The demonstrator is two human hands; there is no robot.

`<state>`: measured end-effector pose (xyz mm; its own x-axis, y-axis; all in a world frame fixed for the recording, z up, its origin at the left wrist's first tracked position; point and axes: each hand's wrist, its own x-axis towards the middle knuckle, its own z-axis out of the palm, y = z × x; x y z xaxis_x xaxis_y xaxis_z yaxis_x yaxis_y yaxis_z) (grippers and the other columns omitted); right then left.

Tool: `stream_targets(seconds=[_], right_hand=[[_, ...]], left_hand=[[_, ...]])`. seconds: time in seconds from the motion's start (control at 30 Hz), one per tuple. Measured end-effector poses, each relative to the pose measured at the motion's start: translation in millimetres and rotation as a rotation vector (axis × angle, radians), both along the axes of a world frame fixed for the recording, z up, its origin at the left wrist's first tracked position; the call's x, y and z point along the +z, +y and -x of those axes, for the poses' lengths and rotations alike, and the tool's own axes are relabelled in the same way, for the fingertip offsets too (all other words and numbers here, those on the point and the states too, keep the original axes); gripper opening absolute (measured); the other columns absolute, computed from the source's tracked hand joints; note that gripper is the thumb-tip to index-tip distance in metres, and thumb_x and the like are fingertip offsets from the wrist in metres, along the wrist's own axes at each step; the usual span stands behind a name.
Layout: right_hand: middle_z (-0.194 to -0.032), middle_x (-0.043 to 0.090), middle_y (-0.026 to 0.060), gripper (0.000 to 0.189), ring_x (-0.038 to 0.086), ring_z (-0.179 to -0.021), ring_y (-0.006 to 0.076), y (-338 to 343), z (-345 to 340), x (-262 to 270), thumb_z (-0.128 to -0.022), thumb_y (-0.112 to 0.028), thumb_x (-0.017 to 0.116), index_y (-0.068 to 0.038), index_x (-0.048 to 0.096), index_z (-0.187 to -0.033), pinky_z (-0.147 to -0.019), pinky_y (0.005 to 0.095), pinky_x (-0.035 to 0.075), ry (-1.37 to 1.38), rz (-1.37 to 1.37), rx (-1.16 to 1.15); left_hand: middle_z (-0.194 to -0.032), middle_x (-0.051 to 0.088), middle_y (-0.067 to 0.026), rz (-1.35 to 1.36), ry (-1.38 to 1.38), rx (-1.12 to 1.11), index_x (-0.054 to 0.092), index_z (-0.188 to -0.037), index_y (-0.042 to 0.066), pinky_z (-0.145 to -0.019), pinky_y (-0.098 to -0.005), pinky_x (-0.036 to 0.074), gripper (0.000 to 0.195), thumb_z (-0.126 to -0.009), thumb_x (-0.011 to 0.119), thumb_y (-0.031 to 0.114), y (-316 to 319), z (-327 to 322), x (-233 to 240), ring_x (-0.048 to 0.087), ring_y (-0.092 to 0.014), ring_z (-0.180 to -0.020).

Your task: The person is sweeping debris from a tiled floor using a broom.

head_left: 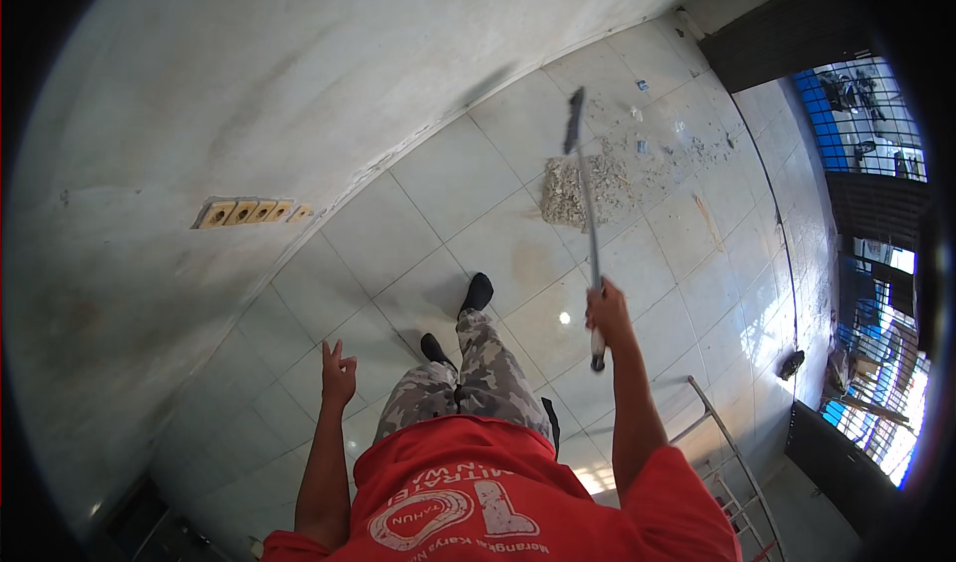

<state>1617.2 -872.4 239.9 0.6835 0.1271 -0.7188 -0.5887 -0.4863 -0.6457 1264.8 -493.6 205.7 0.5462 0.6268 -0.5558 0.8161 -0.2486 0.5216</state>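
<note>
My right hand (611, 314) is closed around the handle of a long-handled broom (590, 218), near the handle's end. The broom's dark, narrow head (574, 121) is blurred and appears just beyond a pile of grey rubble (564, 192) on the tiled floor. Its handle crosses over the pile in the view. Smaller debris (698, 147) lies scattered to the right of the pile. My left hand (338, 374) is held out at my left side with some fingers spread and nothing in it.
A plastered wall (224, 99) with a row of sockets (250, 212) runs along the left. A dark cable (773, 203) crosses the floor at the right. A metal ladder (736, 450) is at the lower right, near grilled windows (881, 398). Small blue-and-white scraps (641, 146) lie among the debris.
</note>
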Motion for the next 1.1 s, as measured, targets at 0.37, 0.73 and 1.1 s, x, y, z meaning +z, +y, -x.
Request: stream_targets(seconds=[0.37, 0.73, 1.1], right_hand=[[-0.056, 0.039, -0.0023, 0.011, 0.035, -0.038, 0.0051, 94, 180, -2, -0.082, -0.008, 0.05, -0.002, 0.05, -0.092, -0.033, 0.0195, 0.028, 0.702, -0.42, 0.156], [-0.06, 0.047, 0.0042, 0.011, 0.038, -0.044, 0.0045, 12, 78, -36, -0.079, -0.006, 0.051, 0.001, 0.049, -0.07, -0.034, 0.0173, 0.031, 0.375, -0.262, -0.245], [-0.052, 0.044, 0.0038, 0.011, 0.042, -0.035, 0.0109, 35, 233, 11, -0.084, -0.015, 0.048, -0.005, 0.046, -0.078, -0.032, 0.0268, 0.037, 0.182, -0.163, 0.153]], left_hand=[[-0.141, 0.017, -0.0232, 0.046, -0.222, -0.039, 0.036, -0.129, -0.001, -0.083, -0.0298, 0.045, 0.05, -0.085, 0.053, 0.014, -8, -40, -8, 0.057, -0.024, -0.098], [-0.142, 0.014, -0.0237, -0.022, -0.229, -0.011, 0.035, -0.13, -0.001, -0.084, -0.0341, 0.045, 0.048, -0.087, 0.051, 0.013, 10, 83, -7, 0.058, -0.026, -0.098], [-0.138, 0.02, -0.0294, -0.235, -0.091, -0.035, 0.043, -0.125, -0.002, -0.085, -0.0321, 0.044, 0.049, -0.081, 0.056, 0.014, 3, 211, -48, 0.06, -0.027, -0.093]])
